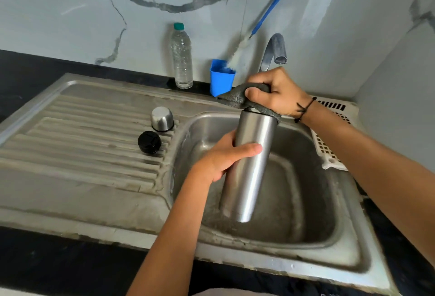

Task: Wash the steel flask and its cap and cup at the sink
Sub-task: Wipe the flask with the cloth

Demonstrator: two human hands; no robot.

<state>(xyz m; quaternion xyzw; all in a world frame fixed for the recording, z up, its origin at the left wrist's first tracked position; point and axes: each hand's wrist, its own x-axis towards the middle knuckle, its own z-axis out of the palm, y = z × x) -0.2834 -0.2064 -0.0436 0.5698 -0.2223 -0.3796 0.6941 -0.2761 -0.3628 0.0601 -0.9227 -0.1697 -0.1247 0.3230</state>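
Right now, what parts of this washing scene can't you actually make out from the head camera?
- Mouth of the steel flask: covered by the grey cloth and the right hand.
- Inside of the flask: hidden by its own wall.
- Steel cup: upside down on the drainboard, so its inside is unseen.
- Sink drain: hidden behind the flask.
- Left hand fingers: wrapped behind the flask.
- White rack: partly hidden by the right forearm.

Water bottle, blue holder, brush
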